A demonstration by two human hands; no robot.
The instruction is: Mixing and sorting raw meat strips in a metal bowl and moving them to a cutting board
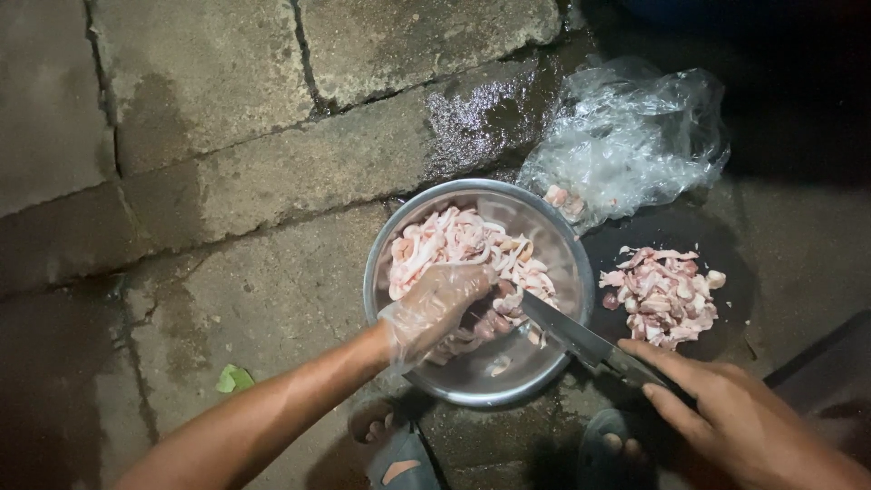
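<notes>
Surroundings, night, wet ground

Cracked concrete slabs [227, 82] are seen, wet in patches; a crumpled clear plastic bag [635, 136] is laid nearby; a green leaf scrap [234, 378] is noted.

Left hand [435, 308] is wearing a thin clear plastic glove, wrinkling at the wrist; right hand [735, 408] bare, both forearms sleeveless; feet wearing sandals [404, 458].

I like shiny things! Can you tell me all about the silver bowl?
The bowl is round, shiny and looks like metal. It sits upright on the wet stone ground. Pale pink strips of raw meat fill its far half; the near side shows bare metal. The left hand, in a thin clear glove, reaches into the meat. A knife held by the right hand pokes its blade over the rim. A crumpled clear bag touches the far edge.
</notes>
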